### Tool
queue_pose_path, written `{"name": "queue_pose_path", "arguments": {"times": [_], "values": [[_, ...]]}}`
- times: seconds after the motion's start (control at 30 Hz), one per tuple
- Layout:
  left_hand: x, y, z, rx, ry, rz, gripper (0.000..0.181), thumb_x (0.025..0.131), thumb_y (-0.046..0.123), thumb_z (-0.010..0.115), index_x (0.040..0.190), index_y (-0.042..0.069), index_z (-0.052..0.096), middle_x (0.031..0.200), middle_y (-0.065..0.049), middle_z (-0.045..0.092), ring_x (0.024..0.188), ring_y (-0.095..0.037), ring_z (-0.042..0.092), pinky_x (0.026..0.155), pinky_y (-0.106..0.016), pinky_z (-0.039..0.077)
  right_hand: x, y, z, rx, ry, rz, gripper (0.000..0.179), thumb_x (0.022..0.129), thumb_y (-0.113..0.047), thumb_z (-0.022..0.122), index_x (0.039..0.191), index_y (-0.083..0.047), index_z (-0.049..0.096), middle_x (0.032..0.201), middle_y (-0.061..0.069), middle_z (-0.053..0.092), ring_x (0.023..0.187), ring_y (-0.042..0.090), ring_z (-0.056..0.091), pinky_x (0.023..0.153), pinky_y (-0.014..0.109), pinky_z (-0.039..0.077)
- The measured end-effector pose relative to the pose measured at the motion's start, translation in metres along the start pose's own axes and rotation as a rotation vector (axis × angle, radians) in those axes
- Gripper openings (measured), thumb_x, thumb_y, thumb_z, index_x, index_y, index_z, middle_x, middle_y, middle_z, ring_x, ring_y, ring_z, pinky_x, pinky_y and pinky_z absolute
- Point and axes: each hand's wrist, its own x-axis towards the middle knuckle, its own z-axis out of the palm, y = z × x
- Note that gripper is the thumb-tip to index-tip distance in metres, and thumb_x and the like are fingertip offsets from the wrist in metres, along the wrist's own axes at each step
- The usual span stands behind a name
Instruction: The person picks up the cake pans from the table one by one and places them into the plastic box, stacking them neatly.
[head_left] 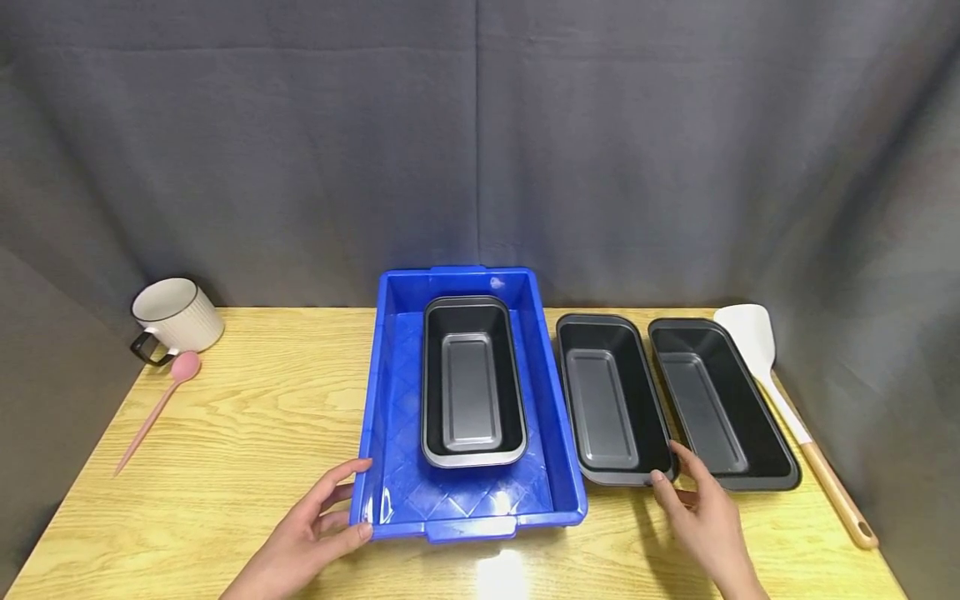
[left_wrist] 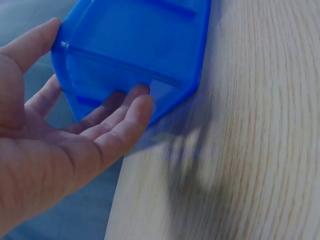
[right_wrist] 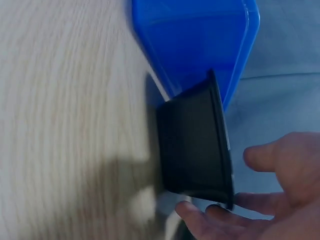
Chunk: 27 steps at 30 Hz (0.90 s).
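Observation:
A blue plastic tray (head_left: 465,528) holds one dark loaf pan (head_left: 474,460). My left hand (head_left: 311,525) is at its near left corner, thumb and forefinger on the rim. In the left wrist view the other fingers (left_wrist: 125,120) bend against the tray's outer wall. To the tray's right is a middle loaf pan (head_left: 600,400), close alongside it. My right hand (head_left: 701,517) holds that pan's near right corner, thumb at the front rim and fingers round the side. The right wrist view shows the pan's dark end wall (right_wrist: 192,145) beside the fingers. A third loaf pan (head_left: 720,400) lies farther right.
A white spatula (head_left: 787,408) with a wooden handle lies along the table's right side. A white ribbed mug (head_left: 176,317) with a black handle and a pink spoon (head_left: 161,408) are at the left. A grey curtain (head_left: 480,150) hangs behind the table.

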Motion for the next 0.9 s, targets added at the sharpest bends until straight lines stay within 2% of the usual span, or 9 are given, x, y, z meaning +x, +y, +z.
{"name": "queue_pose_path", "arguments": {"times": [0.13,0.2,0.43,0.5,0.57,0.67,0.8,0.87,0.9], "values": [[-0.001,-0.001,0.0,-0.009,-0.003,-0.01,0.065,0.092,0.008,0.063,0.148,0.01,0.03,0.141,-0.029,0.034,0.113,-0.031,0.057,0.084,-0.031,0.052,0.006,0.002,0.002,0.166,-0.118,0.098,0.055,0.1,-0.028,0.053,0.145,-0.003,0.034,0.141,0.036,0.034,0.109,0.045,0.058,0.074,0.034,0.056],[-0.001,-0.001,0.0,-0.014,-0.003,-0.01,0.065,0.092,0.008,0.063,0.148,0.011,0.03,0.141,-0.029,0.034,0.114,-0.031,0.057,0.084,-0.03,0.052,0.009,0.004,0.004,0.21,-0.14,0.108,0.055,0.101,-0.026,0.051,0.147,-0.004,0.032,0.147,0.033,0.027,0.114,0.046,0.054,0.077,0.03,0.055],[-0.001,-0.001,0.001,0.006,0.008,0.006,0.065,0.092,0.009,0.064,0.147,0.012,0.032,0.139,-0.03,0.037,0.113,-0.036,0.056,0.083,-0.032,0.053,0.017,0.013,0.006,0.162,-0.145,0.025,0.057,0.102,-0.024,0.047,0.153,-0.01,0.023,0.154,0.023,0.022,0.132,0.042,0.033,0.082,0.012,0.041],[0.0,-0.001,0.001,0.018,0.013,-0.001,0.064,0.091,0.01,0.065,0.147,0.013,0.033,0.138,-0.029,0.038,0.114,-0.04,0.055,0.083,-0.031,0.053,0.019,0.015,0.006,0.145,-0.142,0.014,0.057,0.103,-0.024,0.047,0.153,-0.013,0.022,0.154,0.021,0.024,0.117,0.033,0.051,0.074,0.011,0.04],[0.0,0.0,0.001,0.026,0.017,-0.009,0.065,0.091,0.011,0.066,0.146,0.014,0.034,0.138,-0.029,0.039,0.114,-0.042,0.054,0.083,-0.031,0.052,0.021,0.018,0.006,0.143,-0.147,0.011,0.057,0.103,-0.024,0.047,0.154,-0.015,0.022,0.154,0.02,0.025,0.084,0.022,0.057,0.065,0.015,0.039],[0.0,0.0,0.001,0.037,0.018,-0.015,0.065,0.09,0.012,0.067,0.146,0.015,0.034,0.138,-0.028,0.039,0.114,-0.043,0.053,0.084,-0.03,0.052,0.022,0.02,0.005,0.147,-0.158,-0.002,0.057,0.103,-0.024,0.047,0.154,-0.017,0.022,0.153,0.021,0.027,0.06,0.012,0.043,0.055,0.024,0.038],[0.0,0.0,0.001,0.04,0.022,-0.019,0.065,0.09,0.012,0.067,0.146,0.015,0.034,0.138,-0.027,0.039,0.115,-0.043,0.052,0.084,-0.03,0.052,0.023,0.024,0.004,0.172,-0.167,-0.042,0.058,0.102,-0.025,0.049,0.153,-0.016,0.023,0.147,0.021,0.034,0.053,0.007,0.04,0.046,0.024,0.038],[0.0,0.001,0.001,0.04,0.025,-0.021,0.065,0.09,0.012,0.067,0.146,0.015,0.034,0.138,-0.028,0.039,0.115,-0.043,0.052,0.084,-0.03,0.052,0.024,0.026,0.005,0.185,-0.16,-0.052,0.059,0.101,-0.024,0.051,0.153,-0.017,0.025,0.124,0.021,0.051,0.045,0.006,0.026,0.041,0.026,0.035],[0.0,0.001,0.001,0.04,0.027,-0.022,0.065,0.09,0.013,0.067,0.146,0.015,0.034,0.137,-0.028,0.04,0.115,-0.043,0.053,0.084,-0.03,0.052,0.024,0.027,0.005,0.182,-0.159,-0.056,0.059,0.101,-0.024,0.052,0.153,-0.017,0.025,0.112,0.018,0.053,0.045,0.005,0.027,0.042,0.026,0.035]]}}
